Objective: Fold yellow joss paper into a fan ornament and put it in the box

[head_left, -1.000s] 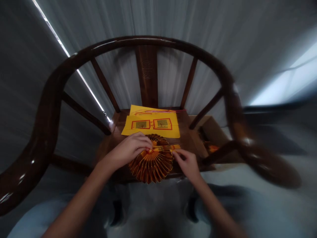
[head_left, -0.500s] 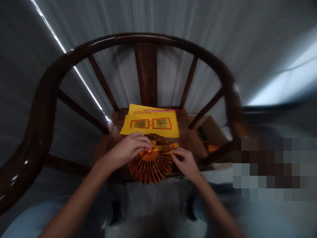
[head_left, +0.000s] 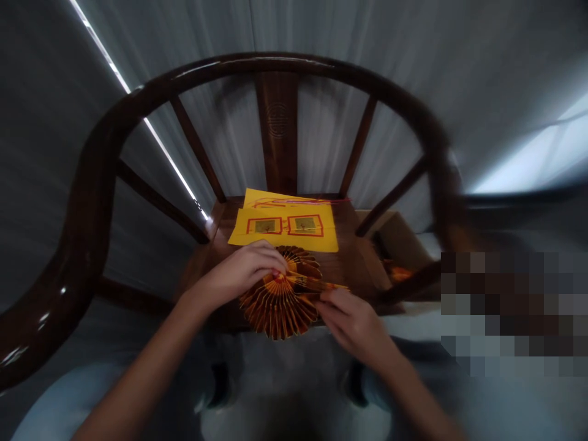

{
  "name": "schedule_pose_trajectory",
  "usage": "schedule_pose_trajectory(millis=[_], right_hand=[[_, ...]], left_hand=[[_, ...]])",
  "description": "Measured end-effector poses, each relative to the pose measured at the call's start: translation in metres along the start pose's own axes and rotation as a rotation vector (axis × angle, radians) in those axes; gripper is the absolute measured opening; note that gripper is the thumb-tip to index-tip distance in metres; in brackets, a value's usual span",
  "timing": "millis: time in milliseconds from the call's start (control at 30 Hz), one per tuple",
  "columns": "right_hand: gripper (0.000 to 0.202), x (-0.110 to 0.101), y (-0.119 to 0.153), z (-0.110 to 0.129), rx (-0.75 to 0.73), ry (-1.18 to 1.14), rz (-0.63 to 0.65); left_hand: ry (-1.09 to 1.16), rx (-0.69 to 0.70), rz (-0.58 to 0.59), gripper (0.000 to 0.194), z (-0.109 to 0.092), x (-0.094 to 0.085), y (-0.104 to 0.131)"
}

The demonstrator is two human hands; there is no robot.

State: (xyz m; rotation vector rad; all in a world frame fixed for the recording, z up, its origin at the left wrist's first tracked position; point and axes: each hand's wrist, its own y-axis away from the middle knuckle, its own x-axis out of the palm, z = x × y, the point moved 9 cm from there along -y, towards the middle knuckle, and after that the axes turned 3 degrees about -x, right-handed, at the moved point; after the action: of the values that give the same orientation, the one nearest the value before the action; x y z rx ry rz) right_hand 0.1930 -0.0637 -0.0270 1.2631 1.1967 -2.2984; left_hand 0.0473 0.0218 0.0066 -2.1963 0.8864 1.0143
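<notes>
Fingers of my left hand point(head_left: 245, 268) are bunched close together, pinching a round, pleated paper fan point(head_left: 278, 315) at its reddish centre; the thumb is mostly hidden. Fingertips of my right hand point(head_left: 356, 321) seem to pinch the outer end of a narrow bundle of folded pleats point(head_left: 312, 283) that runs from that centre toward the seat's right edge. Blur hides exactly how they grip it.

Orange and brown with gilt-looking edges, the fan is at the middle of the front edge of a dark wooden chair seat point(head_left: 342, 260), its lowest pleats reaching that edge or slightly past it. Behind it, toward the back edge, lies a yellow sheet point(head_left: 285, 242) printed with two red frames, overlapping another yellow sheet point(head_left: 257, 196). Thin pink-red strings point(head_left: 316, 201) stretch across the rear sheet toward the back right corner. Beyond the right edge sits an open cardboard box point(head_left: 404, 236) with something orange inside.

I judge that a hard pull from my right hand could tear the thin paper near the centre. If my left pinch slackens, the pleats may spring out of line; pressing down at the front edge could crease them.
</notes>
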Motion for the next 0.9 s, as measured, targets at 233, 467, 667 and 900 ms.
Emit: schedule_pose_trajectory(millis=[233,467,667,900], right_hand=[[0.024,0.003,0.002,0.003,-0.038,-0.044,0.02],[0.018,-0.001,0.006,-0.002,-0.044,-0.081,-0.082],[0.019,0.0,0.008,-0.003,-0.036,-0.06,-0.077],[0.022,0.006,0.006,-0.02,0.126,-0.099,-0.075]], left_hand=[[0.002,0.014,-0.009,0.019,-0.004,0.0,-0.004],[-0.013,0.003,-0.01,0.017,-0.005,0.0,-0.003],[0.0,0.003,-0.019,0.017,-0.003,0.0,-0.001],[-0.011,-0.003,-0.005,0.019,-0.006,0.001,-0.002]])
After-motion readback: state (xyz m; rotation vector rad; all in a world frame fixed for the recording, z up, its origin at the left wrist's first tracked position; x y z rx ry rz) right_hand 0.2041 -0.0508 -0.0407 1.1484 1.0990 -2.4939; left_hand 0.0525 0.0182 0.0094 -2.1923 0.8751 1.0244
